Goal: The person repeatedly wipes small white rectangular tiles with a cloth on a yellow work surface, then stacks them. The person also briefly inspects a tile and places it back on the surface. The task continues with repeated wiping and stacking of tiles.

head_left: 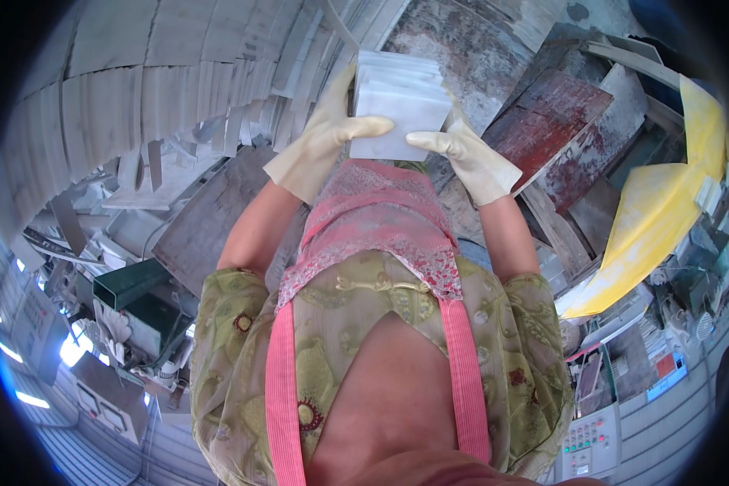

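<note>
Floral green blouse (340, 340), then rubber-gloved hands (326, 142) around a stack of smooth white slabs (401, 105).

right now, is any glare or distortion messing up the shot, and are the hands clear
Head view: a bright light at lower left burns out, with bluish haze; head view: the ribbed wall at lower right bows and the corners go black; head view: the left hand, right hand and stack of white slabs are readable, without obvious blur.
</note>
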Available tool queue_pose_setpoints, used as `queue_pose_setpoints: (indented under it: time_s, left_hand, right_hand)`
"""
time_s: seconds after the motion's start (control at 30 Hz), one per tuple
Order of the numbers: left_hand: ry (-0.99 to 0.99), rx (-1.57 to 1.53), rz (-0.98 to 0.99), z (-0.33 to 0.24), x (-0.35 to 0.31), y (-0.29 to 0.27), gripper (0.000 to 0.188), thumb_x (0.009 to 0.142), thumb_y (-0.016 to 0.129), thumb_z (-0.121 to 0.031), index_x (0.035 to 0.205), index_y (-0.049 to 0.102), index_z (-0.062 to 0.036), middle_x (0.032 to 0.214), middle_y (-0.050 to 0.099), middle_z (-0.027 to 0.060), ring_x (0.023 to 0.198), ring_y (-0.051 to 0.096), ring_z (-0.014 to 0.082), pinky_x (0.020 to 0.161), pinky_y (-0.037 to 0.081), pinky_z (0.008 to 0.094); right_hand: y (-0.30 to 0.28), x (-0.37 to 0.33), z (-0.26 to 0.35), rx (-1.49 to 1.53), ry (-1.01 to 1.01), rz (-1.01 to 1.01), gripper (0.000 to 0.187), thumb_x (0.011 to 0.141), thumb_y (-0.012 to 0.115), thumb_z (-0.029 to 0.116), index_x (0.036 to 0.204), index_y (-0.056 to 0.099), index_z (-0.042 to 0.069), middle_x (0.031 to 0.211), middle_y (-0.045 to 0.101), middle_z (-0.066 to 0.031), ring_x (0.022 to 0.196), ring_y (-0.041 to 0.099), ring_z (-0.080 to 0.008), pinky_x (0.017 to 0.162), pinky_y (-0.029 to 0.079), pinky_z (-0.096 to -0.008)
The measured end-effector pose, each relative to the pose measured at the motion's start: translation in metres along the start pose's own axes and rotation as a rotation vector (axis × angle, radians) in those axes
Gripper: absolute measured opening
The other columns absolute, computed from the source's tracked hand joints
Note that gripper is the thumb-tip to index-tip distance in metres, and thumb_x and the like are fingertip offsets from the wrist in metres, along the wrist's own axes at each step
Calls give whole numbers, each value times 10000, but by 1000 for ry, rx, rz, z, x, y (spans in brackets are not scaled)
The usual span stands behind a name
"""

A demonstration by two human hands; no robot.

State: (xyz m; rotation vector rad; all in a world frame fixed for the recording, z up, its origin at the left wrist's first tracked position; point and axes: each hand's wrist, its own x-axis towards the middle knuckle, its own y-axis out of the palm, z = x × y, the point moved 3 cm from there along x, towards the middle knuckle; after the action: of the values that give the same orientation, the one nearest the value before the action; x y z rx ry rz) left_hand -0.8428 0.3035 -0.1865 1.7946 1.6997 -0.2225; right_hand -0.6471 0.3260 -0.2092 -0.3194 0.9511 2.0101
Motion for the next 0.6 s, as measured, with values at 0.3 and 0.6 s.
queue_pose_setpoints:
  time_s: [0.3,0.6]
  left_hand:
    - [95,443,-82,0,-10,-6,1228,513,914,-419,1498,365,67,1441,492,236,1360,485,352,1132,390,442]
    - [171,845,-57,6,-10,-17,1252,460,901,-435,1505,379,17,1426,485,261,1346,482,395,1126,395,483]
  right_hand:
    - [-16,6,53,-1086,-294,92,1383,473,922,495,1593,264,20,1611,340,-236,1528,264,-380,1251,215,-460]
    - [18,34,59,-1422,-278,263,1332,471,930,493,1548,312,10,1498,438,-295,1395,421,-452,1131,398,-513]
